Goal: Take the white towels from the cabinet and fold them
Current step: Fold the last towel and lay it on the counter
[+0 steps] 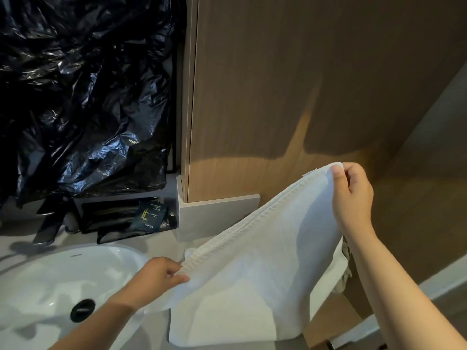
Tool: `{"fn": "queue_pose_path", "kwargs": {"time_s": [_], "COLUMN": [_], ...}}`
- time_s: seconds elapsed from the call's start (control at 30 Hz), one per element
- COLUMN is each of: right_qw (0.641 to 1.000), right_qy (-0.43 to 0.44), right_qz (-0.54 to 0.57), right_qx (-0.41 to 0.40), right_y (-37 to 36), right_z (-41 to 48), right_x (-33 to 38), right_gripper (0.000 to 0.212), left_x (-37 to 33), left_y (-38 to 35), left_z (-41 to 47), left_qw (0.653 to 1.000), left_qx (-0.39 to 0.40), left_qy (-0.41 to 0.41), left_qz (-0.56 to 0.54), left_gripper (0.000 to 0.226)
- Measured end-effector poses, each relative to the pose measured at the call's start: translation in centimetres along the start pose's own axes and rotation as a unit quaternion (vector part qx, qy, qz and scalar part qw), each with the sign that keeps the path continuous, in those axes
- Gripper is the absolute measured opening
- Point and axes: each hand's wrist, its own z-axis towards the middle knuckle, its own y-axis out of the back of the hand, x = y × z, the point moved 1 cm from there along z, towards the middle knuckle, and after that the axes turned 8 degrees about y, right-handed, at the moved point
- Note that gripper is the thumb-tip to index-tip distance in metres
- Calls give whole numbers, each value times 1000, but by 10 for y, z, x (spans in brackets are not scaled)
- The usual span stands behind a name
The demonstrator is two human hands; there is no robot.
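White towel [255, 269] hangs stretched between your hands, over the counter [156, 245] edge: left hand [161, 272] pinches its lower corner, right hand [351, 195] pinches the raised one. Nearby: white sink [45, 279], black plastic sheeting [80, 97], wooden panel [290, 84] just behind.

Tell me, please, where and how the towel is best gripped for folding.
By the two ends of its hem, one from each side, as the left hand and right hand pinch it now: the hem runs straight between them and the towel hangs smooth below.
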Motion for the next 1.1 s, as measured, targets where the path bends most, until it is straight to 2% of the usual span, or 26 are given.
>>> {"fn": "queue_pose_path", "kwargs": {"time_s": [0.1,0.27,0.4,0.53,0.73,0.9,1.03,1.1], "right_qw": [1000,999,998,998,998,995,994,994], "right_qy": [-5,-6,-7,2,-3,-6,-41,-62], "right_qz": [-3,-6,2,-5,-16,-43,-63,-48], "right_qx": [-9,-39,-65,-68,-69,-90,-83,-82], "right_y": [4,12,16,16,13,16,12,11], "right_z": [3,11,21,23,18,22,20,16], "right_x": [-6,-9,-7,-2,0,-2,-5,-5], "right_gripper": [19,19,20,21,20,28,28,26], "left_x": [1,-23,-54,-77,-84,-100,-122,-129], "left_y": [25,90,138,162,162,172,166,165], "left_z": [5,13,11,2,-7,-14,-25,-29], "left_qw": [996,975,953,943,955,952,920,903], "left_qx": [-87,-220,-296,-326,-290,-205,-92,-13], "left_qy": [-5,-26,-58,-62,-27,30,72,95], "left_qz": [-23,0,41,39,-53,-223,-373,-419], "left_gripper": [38,30,25,34,41,51,20,17]}}
